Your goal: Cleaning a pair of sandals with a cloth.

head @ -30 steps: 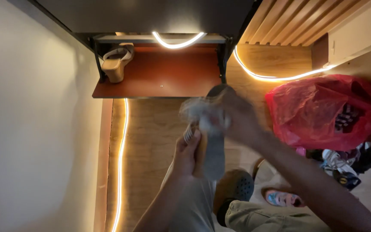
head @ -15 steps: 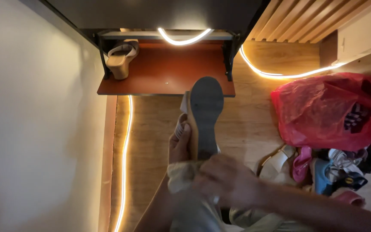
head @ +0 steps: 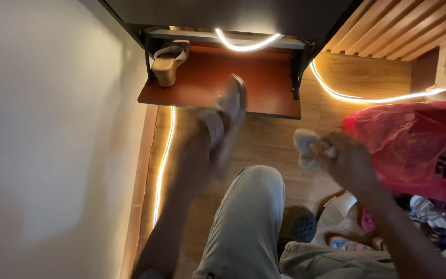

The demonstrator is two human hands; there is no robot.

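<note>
Red-brown shelf board point(head: 264, 82) at the top, a tan wedge sandal point(head: 167, 62) standing at its left rear. Nearer, blurred, a grey sandal point(head: 225, 121) clasped in the left hand point(head: 194, 163), long axis slanting up and right, toe over the board's front edge. Right of it and apart, a pale crumpled cloth point(head: 305, 147) bunched in the clenched right hand point(head: 349, 163), beside a red plastic bag point(head: 414, 144).

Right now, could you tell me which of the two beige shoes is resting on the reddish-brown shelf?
The wedge sandal at the shelf's back left corner, standing alone and untouched. The other shoe is off the shelf, held in the left hand, blurred.
</note>
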